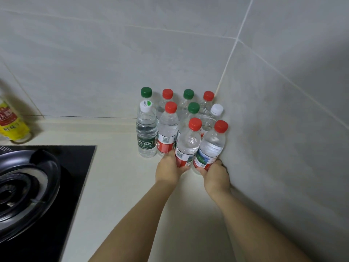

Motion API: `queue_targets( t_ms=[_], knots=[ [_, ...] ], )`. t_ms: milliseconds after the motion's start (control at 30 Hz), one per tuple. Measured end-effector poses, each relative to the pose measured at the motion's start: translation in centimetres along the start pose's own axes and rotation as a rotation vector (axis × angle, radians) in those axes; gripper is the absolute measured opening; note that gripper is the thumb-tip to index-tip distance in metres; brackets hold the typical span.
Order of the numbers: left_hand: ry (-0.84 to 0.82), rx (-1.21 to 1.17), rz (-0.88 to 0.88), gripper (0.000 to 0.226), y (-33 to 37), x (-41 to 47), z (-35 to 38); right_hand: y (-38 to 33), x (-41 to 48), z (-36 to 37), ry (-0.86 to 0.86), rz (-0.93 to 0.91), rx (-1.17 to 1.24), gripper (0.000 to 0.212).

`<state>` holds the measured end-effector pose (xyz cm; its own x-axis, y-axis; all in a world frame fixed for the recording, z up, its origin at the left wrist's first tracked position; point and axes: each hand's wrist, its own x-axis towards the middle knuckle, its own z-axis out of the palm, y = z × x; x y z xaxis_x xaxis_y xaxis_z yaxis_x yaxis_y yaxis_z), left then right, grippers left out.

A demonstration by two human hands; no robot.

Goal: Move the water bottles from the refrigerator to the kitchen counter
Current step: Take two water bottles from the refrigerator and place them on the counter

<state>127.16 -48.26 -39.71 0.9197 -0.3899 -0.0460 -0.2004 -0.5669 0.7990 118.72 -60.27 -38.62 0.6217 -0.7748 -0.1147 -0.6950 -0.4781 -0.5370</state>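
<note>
Now each hand grips one red-capped bottle low on the kitchen counter (120, 167): left hand (168, 167) grasping the left bottle (187, 146), right hand (215, 173) grasping the right bottle (210, 148), both in the wall corner beside the other bottles (166, 127).

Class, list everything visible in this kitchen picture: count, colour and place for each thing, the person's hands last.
Red-capped water bottles: five, clear, counter corner cluster; the front two are held.
Green-capped water bottles: three, clear, back and middle of the cluster.
White-capped water bottles: two, clear, cluster's left and right edges.
Yellow-labelled bottle: one, far left by the wall.
Gas hob: one, black, lower left.
Counter: one, cream, under everything.
Tiled walls: two, grey, meeting behind the cluster.
Left hand: one, grips the front left red-capped bottle.
Right hand: one, grips the front right red-capped bottle.
</note>
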Motion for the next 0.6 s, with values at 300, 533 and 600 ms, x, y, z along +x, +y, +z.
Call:
queue_targets(
  t_ms=[300, 533, 600],
  knots=[
    [-0.008, -0.017, -0.017, 0.051, 0.7, -0.1, 0.9, -0.3, 0.0, -0.1, -0.005, 0.035, -0.046, 0.040],
    [-0.048, -0.032, 0.014, 0.058, 0.0, -0.6, -0.3, -0.9, -0.5, -0.4, 0.018, 0.028, -0.065, 0.049],
    [-0.046, 0.020, -0.002, 0.046, 0.2, -0.4, -0.4, -1.0, -0.5, -0.4, 0.018, 0.028, -0.087, 0.048]
  ],
)
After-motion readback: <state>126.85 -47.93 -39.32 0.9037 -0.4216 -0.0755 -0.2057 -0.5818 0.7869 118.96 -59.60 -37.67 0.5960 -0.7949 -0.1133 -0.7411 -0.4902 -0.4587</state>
